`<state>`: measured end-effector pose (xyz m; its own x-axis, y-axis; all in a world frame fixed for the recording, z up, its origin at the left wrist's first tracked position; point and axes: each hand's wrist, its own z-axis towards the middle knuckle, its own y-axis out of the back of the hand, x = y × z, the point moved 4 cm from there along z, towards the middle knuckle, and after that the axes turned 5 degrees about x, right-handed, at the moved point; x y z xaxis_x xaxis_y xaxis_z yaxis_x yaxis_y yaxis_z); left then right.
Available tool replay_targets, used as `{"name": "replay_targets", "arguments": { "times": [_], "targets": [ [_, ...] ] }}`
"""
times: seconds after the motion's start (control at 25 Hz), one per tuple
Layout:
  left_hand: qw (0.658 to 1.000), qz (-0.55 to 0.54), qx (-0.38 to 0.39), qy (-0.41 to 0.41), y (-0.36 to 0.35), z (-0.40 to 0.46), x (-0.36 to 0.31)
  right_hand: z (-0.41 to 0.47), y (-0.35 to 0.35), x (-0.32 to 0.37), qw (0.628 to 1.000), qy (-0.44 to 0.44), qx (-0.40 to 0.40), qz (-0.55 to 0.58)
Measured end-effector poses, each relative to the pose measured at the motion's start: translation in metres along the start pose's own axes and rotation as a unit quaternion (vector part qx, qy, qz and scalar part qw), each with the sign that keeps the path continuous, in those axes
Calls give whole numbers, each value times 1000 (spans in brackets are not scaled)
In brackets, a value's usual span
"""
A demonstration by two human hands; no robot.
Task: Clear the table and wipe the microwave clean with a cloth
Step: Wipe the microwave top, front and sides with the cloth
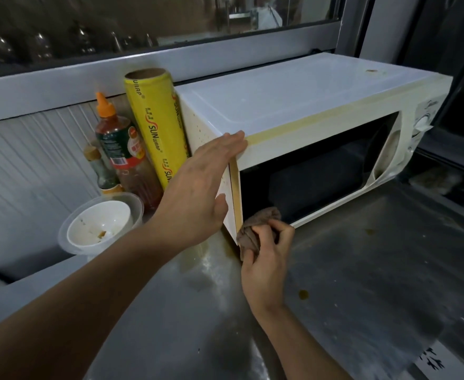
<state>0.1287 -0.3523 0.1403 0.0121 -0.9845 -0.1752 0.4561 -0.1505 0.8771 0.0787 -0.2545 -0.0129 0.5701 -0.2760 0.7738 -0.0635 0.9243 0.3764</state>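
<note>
**Wiping underway, clearing not finished**

Right hand (266,259) grips bunched cloth (255,229) at microwave (293,105) door's lower-left corner. Left hand (198,187) flat, fingers straight, bracing its side. Top stain remains; bowl (99,229), bottles, wrap roll (154,127) on counter (362,283), which is spotted.

Cloth (255,229) (brown) against microwave (293,105)

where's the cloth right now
The cloth is gripped in the right hand, pressed at the microwave's lower left front corner, centre of the head view.
</note>
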Motion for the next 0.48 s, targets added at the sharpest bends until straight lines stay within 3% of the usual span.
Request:
{"name": "replay_targets", "arguments": {
  "times": [0.24, 0.48],
  "targets": [
    [999, -2, -32, 6, -5, -1, -5, -6, -4, -23, 997, -18, 69, -9],
    [994, 18, -102, 31, -10, 12, -11, 43, 37, -56, 996, -84, 39, -2]
  ]
}}
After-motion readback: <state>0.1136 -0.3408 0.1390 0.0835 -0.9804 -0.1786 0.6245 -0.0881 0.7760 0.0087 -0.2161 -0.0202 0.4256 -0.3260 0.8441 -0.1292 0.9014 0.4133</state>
